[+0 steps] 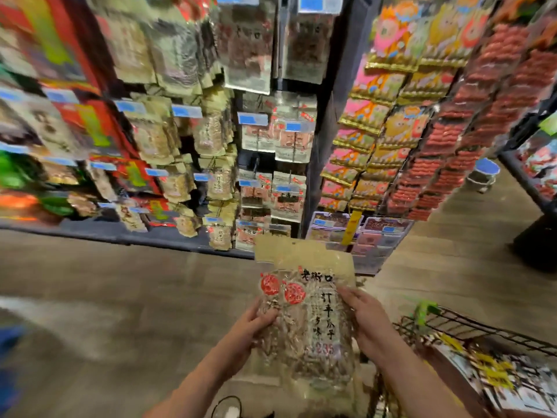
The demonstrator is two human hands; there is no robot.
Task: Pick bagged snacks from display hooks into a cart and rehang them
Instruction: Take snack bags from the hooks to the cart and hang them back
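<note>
Two overlapping tan snack bags (pixel 313 315) with red round seals and black characters are held upright in front of me, low in the head view. My left hand (pixel 256 327) grips their left edge, thumb on the front. My right hand (pixel 366 318) grips the right edge. The wire cart (pixel 470 330) stands at the lower right with several bags (pixel 497 378) inside. Rows of similar tan bags hang on the display hooks (pixel 217 182) straight ahead.
A dark shelf upright (pixel 324 131) splits the tan bag display from a side rack of pink, yellow and red packs (pixel 422 140). Another rack's base (pixel 533 236) stands at the right. A blue-lidded bucket (pixel 483 173) sits on the wood floor (pixel 120 297).
</note>
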